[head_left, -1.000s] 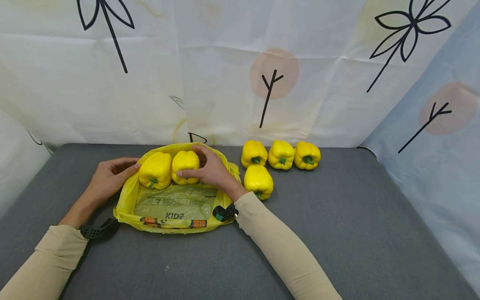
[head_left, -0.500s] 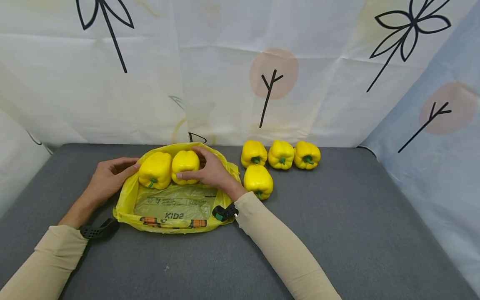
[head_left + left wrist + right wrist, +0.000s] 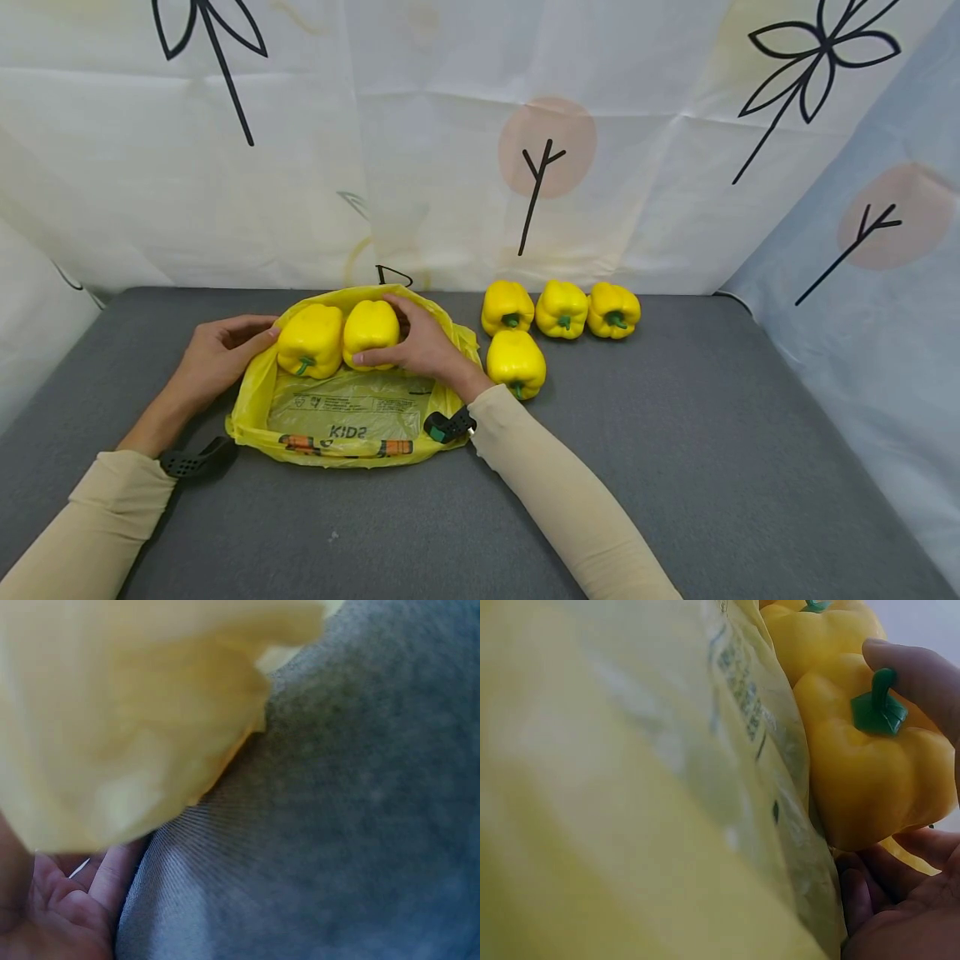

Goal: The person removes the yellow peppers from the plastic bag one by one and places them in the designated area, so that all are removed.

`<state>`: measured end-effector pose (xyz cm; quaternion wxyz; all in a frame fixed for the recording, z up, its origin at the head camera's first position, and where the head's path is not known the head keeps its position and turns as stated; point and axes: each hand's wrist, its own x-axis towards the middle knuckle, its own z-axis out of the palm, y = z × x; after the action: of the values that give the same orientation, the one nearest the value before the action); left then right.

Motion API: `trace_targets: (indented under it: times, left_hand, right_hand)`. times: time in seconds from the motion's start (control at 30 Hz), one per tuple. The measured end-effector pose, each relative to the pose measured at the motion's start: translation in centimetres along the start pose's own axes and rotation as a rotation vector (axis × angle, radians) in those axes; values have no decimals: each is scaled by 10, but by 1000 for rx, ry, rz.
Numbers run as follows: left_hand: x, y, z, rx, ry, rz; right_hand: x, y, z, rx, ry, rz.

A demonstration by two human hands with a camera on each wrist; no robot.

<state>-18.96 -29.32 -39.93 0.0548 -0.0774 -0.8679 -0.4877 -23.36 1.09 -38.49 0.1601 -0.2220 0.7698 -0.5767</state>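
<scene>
A yellow plastic bag (image 3: pixel 251 408) lies spread with its mouth facing up, printed writing showing inside. Two yellow bell peppers sit side by side along its far side. My right hand (image 3: pixel 423 337) reaches into the bag and grips the right-hand bell pepper (image 3: pixel 369 329), thumb in front and fingers behind. Its green stem (image 3: pixel 881 712) shows beside the thumb in the right wrist view. The left-hand bell pepper (image 3: pixel 310 340) rests against it. At the bag's left rim, my left hand (image 3: pixel 221 354) holds the edge, thumb over it; the bag hides part of these fingers in the left wrist view.
Right of the bag, several more yellow bell peppers stand on the grey table (image 3: pixel 675 467): a back row with one pepper (image 3: pixel 562 310) in its middle, and another pepper (image 3: pixel 516 364) in front. A patterned white cloth (image 3: pixel 435 167) hangs behind the table.
</scene>
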Motion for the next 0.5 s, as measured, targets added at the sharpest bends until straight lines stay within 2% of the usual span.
trace_targets:
  times: [0.27,0.5]
  left_hand:
    - [0,1,0,-3,-4,-2]
    - [0,1,0,1,-3,-9]
  right_hand:
    - [0,1,1,-57,3,-31]
    - [0,1,1,-62,11,-12]
